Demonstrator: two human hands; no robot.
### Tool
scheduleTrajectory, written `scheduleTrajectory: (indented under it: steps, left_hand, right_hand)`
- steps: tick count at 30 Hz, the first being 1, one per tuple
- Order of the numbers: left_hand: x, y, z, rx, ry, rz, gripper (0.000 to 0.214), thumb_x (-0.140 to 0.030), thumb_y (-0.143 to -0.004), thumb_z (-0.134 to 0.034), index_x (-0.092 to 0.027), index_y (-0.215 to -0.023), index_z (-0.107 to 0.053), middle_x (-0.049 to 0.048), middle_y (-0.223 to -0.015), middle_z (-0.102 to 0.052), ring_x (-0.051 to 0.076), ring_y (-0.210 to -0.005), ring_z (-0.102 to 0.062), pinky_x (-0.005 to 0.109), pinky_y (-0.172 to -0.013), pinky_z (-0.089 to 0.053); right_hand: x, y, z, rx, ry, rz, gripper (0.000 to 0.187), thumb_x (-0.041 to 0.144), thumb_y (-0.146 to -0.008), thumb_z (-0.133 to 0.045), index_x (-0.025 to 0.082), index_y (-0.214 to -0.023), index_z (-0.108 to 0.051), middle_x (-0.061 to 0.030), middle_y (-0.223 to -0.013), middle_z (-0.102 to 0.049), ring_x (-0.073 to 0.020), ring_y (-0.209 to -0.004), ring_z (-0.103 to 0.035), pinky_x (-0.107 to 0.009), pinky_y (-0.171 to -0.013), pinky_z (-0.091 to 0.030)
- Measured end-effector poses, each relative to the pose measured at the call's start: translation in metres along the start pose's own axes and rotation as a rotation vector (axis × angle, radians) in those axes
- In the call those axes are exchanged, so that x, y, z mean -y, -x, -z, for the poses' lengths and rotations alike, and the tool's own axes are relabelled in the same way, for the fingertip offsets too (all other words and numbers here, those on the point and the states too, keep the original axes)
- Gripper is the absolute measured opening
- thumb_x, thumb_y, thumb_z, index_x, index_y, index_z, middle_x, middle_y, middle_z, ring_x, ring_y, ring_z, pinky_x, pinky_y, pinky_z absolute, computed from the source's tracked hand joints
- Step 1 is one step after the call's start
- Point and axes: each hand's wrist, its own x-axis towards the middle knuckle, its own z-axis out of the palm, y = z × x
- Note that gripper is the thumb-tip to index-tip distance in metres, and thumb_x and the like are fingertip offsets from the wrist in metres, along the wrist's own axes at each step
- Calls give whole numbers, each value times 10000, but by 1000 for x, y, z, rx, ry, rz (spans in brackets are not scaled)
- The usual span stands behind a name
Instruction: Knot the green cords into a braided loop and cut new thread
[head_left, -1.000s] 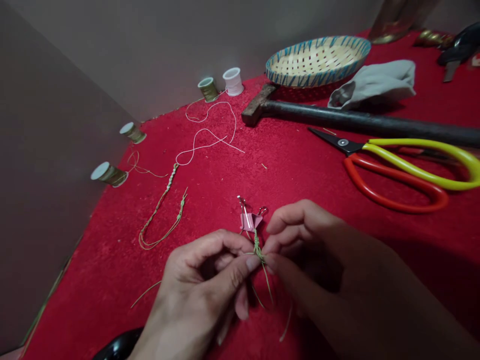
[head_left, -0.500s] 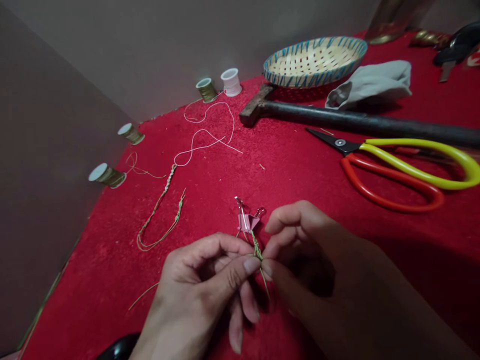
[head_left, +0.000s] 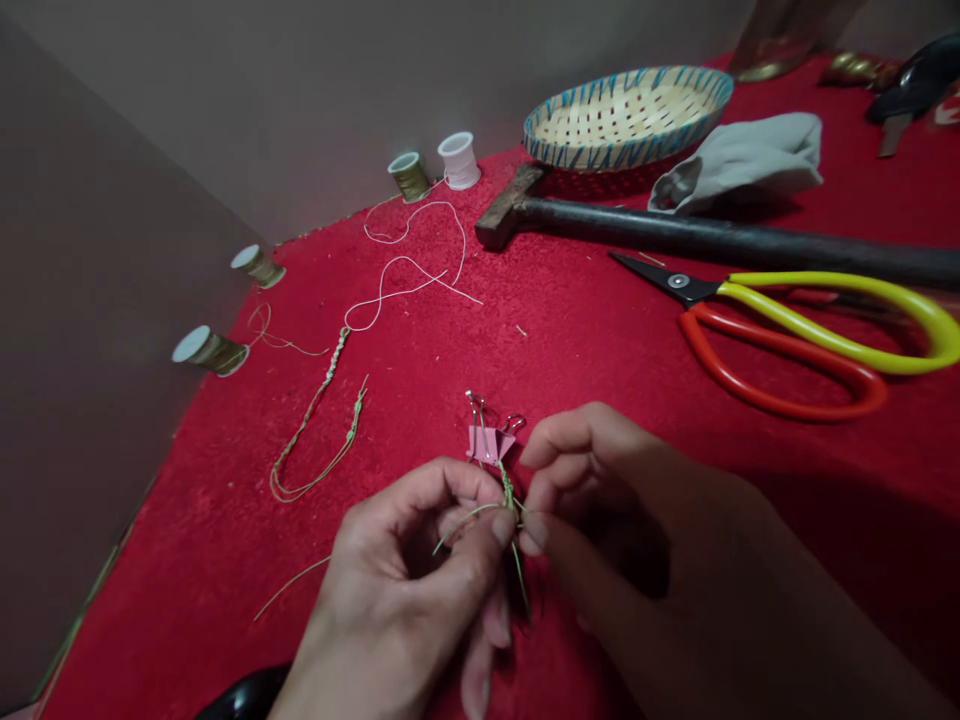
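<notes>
A pink binder clip (head_left: 489,443) with wire handles grips the top of a short green braided cord (head_left: 508,484). My left hand (head_left: 420,560) pinches the lower end of the braid between thumb and index finger. One loose green strand curves leftward over that index finger, and another hangs below the thumb. Close on the right, my right hand (head_left: 600,500) is closed, its thumb and fingertips pinching a thin green strand beside the braid. Left of the hands lies a knotted cord bracelet (head_left: 304,435), with white thread looped at its upper end.
Thread spools, one white (head_left: 458,160) and several olive (head_left: 409,177), stand or lie along the red table's (head_left: 420,370) far and left edges. On the right are scissors (head_left: 701,290), a hammer (head_left: 637,222), a woven basket (head_left: 630,118) and a grey cloth pouch (head_left: 742,165).
A loose strand now lies across the left index finger, pointing left. My right fingertips have shifted slightly at the braid's end, and the binder clip has turned and moved a little left.
</notes>
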Motion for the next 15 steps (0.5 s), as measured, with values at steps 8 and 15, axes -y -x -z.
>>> scheduleTrajectory:
  steps: [8,15]
  left_hand:
    - [4,-2,4,92,38,-32,158,-268,-862,-715,-175,-796,-605,-33,-486,-659,31,-303,-513,82,-369,-366]
    - [0,-2,4,107,80,-92,117,-236,-842,-731,-159,-793,-657,2,-616,-707,76,-405,-620,132,-442,-473]
  right_hand:
    - [-1,3,7,91,11,-23,143,100,-860,-495,234,-824,-531,30,-689,-661,-141,-601,-647,-243,-538,-457]
    - [-4,4,7,116,-1,19,231,41,-828,-495,219,-682,-502,60,-647,-634,-106,-552,-596,-240,-515,-408]
